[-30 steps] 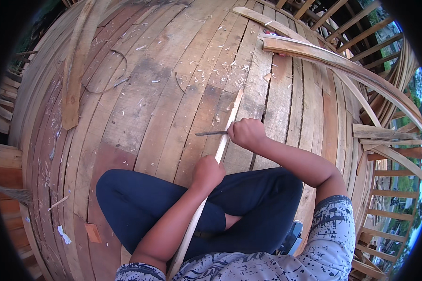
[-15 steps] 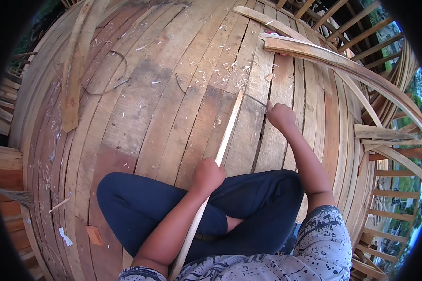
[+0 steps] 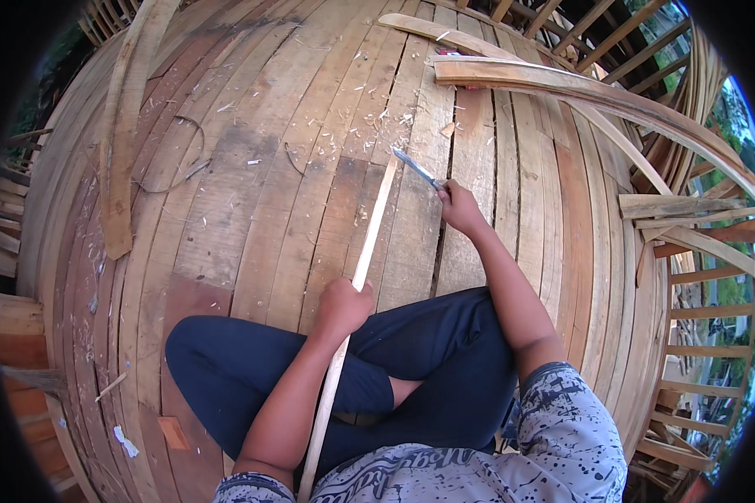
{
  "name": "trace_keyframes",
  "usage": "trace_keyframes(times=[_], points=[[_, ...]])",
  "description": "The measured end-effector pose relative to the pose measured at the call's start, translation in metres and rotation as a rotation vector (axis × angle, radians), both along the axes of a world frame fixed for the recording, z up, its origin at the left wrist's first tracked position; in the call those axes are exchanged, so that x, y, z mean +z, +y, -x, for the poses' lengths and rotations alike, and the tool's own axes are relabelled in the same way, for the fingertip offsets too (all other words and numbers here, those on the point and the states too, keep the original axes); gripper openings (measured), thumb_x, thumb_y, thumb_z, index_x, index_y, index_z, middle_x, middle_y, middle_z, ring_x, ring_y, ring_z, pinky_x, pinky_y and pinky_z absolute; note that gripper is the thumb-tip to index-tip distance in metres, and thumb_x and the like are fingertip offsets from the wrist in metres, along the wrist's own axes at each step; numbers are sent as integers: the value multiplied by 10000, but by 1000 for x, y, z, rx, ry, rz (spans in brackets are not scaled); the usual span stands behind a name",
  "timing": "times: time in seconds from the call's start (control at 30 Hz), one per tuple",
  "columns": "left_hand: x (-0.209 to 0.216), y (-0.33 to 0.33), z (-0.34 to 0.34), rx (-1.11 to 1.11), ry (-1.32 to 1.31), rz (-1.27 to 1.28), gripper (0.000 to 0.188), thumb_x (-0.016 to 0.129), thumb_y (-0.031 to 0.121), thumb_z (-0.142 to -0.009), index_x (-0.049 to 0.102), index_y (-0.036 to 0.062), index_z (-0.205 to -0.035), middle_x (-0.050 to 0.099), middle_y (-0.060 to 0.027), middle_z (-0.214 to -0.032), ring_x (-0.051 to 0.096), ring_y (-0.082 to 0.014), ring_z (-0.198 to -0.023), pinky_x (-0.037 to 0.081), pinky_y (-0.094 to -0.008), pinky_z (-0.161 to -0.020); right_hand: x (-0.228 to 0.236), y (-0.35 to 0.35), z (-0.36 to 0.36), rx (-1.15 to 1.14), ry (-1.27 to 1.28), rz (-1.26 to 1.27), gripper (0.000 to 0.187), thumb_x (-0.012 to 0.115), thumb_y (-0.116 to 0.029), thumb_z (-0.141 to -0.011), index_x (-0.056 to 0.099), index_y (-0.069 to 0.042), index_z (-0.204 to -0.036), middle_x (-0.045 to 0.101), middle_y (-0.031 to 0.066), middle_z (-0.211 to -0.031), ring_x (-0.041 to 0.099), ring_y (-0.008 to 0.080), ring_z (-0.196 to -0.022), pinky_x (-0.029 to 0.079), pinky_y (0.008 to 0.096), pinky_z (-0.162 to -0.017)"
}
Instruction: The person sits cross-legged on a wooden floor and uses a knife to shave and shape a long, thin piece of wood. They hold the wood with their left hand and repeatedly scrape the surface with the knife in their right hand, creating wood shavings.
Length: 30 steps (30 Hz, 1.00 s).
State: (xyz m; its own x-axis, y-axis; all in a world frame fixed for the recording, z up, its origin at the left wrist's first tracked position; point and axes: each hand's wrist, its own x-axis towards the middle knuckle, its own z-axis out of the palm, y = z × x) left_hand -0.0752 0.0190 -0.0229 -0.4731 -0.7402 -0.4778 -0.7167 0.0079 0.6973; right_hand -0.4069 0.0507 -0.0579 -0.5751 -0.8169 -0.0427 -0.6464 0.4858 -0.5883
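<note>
I sit cross-legged in dark blue trousers on a floor of wooden planks (image 3: pixel 252 201). My left hand (image 3: pixel 341 306) grips a long pale wooden stick (image 3: pixel 376 225) near its middle; the stick runs from my lap out across the planks. My right hand (image 3: pixel 460 206) is stretched forward and holds a knife (image 3: pixel 418 169) by its handle. The blade points up and to the left, its tip close beside the stick's far end. Pale wood shavings (image 3: pixel 377 101) lie scattered on the boards beyond the stick.
Long curved planks (image 3: pixel 596 96) lie across the floor at the upper right, beside an open wooden frame (image 3: pixel 696 251) at the floor's right edge. Another bent board (image 3: pixel 119 151) rests at the left. A thin curled strip (image 3: pixel 184 163) lies near it.
My right hand has slid the knife from the stick's middle out past its far end, arm extending. The left hand has kept its grip on the stick.
</note>
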Motion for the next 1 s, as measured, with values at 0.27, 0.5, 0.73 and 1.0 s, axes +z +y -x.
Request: trace_keyframes(times=[0.27, 0.5, 0.73, 1.0], points=[[33, -14, -19, 97, 75, -194, 444, 644, 310, -966, 652, -82, -758, 668, -207, -647, 708, -296, -570, 557, -415, -570, -4, 16, 11, 195, -131, 113, 262, 734, 18, -861, 661, -9, -1111, 721, 185, -1027, 695, 342, -997, 543, 422, -868], [46, -11, -18, 69, 62, -187, 438, 654, 309, -954, 654, -81, -754, 668, -207, -645, 708, -298, -569, 550, -416, -551, -9, 9, -17, 720, -99, -50, 289, 781, 49, -793, 738, -21, -1070, 746, 142, -994, 724, 305, -933, 568, 393, -840], [42, -13, -19, 100, 48, -196, 434, 671, 319, -939, 669, -79, -765, 677, -228, -672, 716, -319, -597, 555, -429, -585, -5, -10, 7, 21, 124, 85, 232, 744, -1, -852, 730, -7, -1084, 752, 162, -995, 730, 305, -929, 564, 389, -823], [32, -10, -11, 36, 28, -167, 460, 663, 347, -930, 696, -99, -821, 687, -300, -775, 713, -446, -805, 542, -484, -733, -1, 8, 18, 133, -131, 8, 281, 774, 50, -788, 772, -34, -1056, 766, 130, -956, 730, 245, -929, 563, 360, -847]])
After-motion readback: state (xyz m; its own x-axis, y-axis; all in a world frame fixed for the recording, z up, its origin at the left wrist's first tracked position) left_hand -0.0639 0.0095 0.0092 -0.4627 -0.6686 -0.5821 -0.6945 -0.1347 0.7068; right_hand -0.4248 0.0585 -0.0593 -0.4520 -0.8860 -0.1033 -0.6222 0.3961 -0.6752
